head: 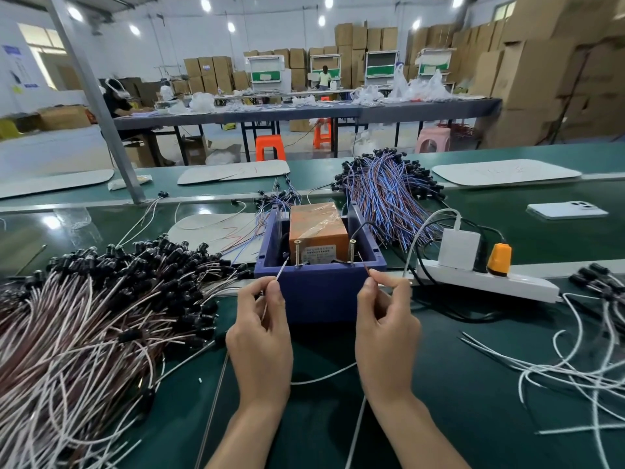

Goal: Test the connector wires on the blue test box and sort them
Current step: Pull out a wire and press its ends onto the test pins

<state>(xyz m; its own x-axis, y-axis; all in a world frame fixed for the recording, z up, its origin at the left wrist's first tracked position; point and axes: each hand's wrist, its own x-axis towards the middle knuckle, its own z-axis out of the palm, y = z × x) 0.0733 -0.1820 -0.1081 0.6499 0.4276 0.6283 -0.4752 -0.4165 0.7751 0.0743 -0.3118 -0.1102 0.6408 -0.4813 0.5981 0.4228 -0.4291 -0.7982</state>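
The blue test box (318, 289) stands open at the table's middle, with an orange block (318, 228) and two upright screws (297, 252) inside. My left hand (260, 333) pinches a white wire end (281, 270) that points toward the left screw. My right hand (385, 330) pinches a brown wire end (364, 264) just below the right screw (352, 250). Neither tip plainly touches a screw. The wire's white length (324, 377) loops down between my wrists.
A big heap of brown-and-white connector wires (94, 316) lies left. A blue-and-brown bundle (389, 194) lies behind the box. A white power strip (487, 279) with plugs sits right, loose white wires (575, 374) lower right, a phone (566, 209) far right.
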